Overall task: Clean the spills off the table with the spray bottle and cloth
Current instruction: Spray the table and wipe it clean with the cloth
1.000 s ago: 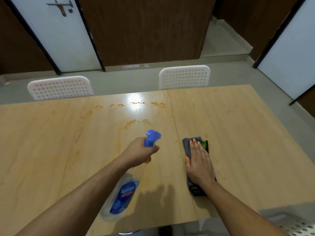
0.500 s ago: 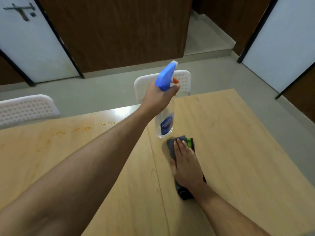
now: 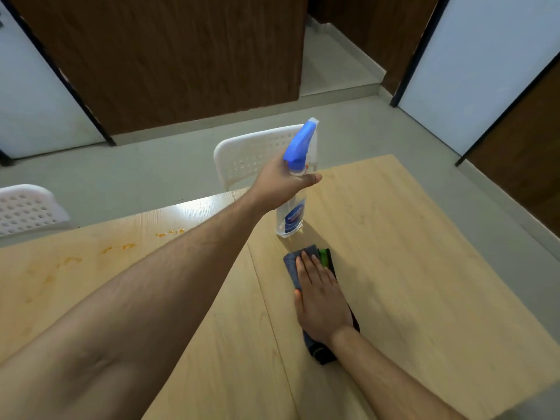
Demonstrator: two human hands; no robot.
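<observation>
Beyond the cloth (image 3: pixel 306 262) pinned under our flat, open right hand (image 3: pixel 322 301), our left hand (image 3: pixel 280 181), loosening its fingers, has apparently stood the spray bottle (image 3: pixel 292 213) on the table (image 3: pixel 409 268), leaving the orange spills (image 3: pixel 121 248) for wiping.

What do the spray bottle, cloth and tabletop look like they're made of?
Spray bottle: clear, glossy body with an opaque blue trigger head, probably plastic; the table shows through it.
Cloth: dark grey, matte, folded with soft edges, likely microfibre or similar fabric; a green layer peeks out beside it.
Table: pale wood grain with a smooth sheen and glare near the far edge, probably laminate or veneer.
</observation>
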